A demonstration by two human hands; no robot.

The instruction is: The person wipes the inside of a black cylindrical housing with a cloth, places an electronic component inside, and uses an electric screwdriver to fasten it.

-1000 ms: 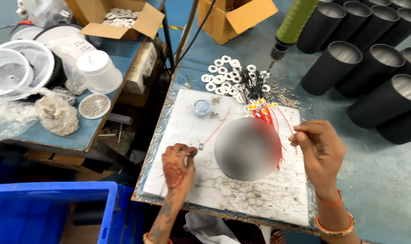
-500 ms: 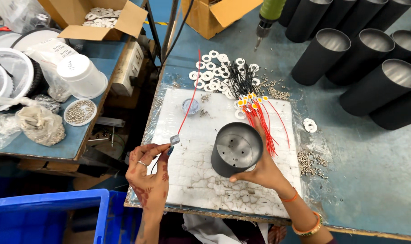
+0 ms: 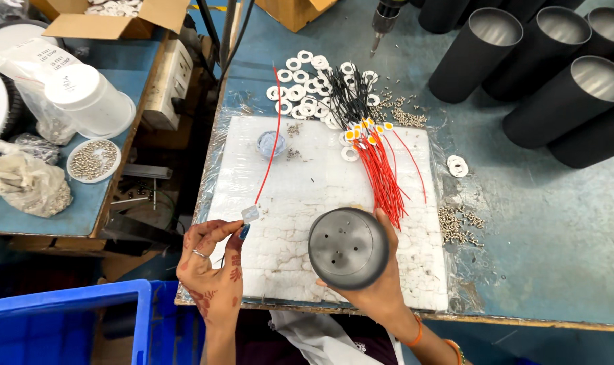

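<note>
- Head view: the right hand [image 3: 381, 287] now grips the dark cylinder [image 3: 351, 248] from beneath, closed end facing up, fingers wrapped round its side. Half a second ago it was just settling on the white foam mat [image 3: 320, 196]; it now sits lower, nearer the table's edge.
- The left hand [image 3: 212, 267] pinches a small silver chip [image 3: 251, 214] between thumb and fingertips, other fingers loosely curled. Its red wire [image 3: 272, 135] trails up the mat.
- Chip and cylinder have come closer together, so the two parts look ready for joining.
- The bundle of red wires [image 3: 381, 169] lies just beside the cylinder.
</note>
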